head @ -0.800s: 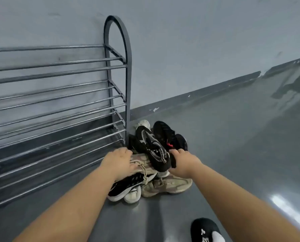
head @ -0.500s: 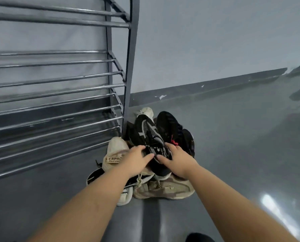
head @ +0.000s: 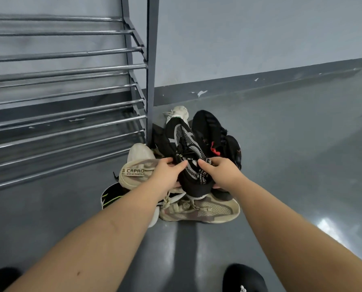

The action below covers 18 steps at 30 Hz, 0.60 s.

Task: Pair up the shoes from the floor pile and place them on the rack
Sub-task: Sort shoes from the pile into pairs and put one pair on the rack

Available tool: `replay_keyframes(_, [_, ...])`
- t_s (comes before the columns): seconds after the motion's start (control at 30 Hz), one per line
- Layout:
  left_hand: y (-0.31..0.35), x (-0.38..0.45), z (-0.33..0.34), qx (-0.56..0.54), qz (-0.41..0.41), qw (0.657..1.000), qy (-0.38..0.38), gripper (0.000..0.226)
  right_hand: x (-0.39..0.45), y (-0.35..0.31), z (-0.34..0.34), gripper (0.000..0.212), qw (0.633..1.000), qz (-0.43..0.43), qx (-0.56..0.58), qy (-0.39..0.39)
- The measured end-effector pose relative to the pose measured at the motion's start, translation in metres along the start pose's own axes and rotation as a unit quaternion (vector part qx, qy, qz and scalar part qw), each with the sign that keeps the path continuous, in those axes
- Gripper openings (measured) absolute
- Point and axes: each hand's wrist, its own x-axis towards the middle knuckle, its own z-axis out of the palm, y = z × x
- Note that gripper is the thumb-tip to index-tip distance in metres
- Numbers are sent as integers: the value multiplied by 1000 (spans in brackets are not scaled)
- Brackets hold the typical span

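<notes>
Both hands, left hand (head: 169, 173) and right hand (head: 219, 173), grip a black sneaker (head: 184, 148) atop the pile, pairing barely begun; next, lift it clear toward the rack (head: 150, 81) left of them.

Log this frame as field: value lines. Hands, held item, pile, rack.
left hand: grips black knit shoe from its left side
right hand: grips same shoe from its right side
black knit shoe: on top of pile
pile: beige shoes, other black shoes, on floor
rack: left of pile, no shoes on visible bars
</notes>
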Motion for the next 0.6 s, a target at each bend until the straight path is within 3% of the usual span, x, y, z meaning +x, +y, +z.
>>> replay_keyframes(0.27, [0,-55,-27,-34,14,999,-25,42,-48,-16,0,54,994,50,51,-85])
replay_keyframes(0.37, [2,-91,-40,-27,30,999,-28,48,-81,-28,3,39,991,39,81,-100])
replay_keyframes(0.43, [5,-117,-52,-41,41,998,-35,33,-105,-39,7,20,988,22,106,-107])
replay_keyframes(0.5, [7,-144,-66,-63,49,996,-28,27,-130,-52,16,24,986,2,127,-112])
replay_keyframes(0.6, [7,-177,-90,-46,71,996,-10,34,-165,-63,41,31,981,-13,154,-120])
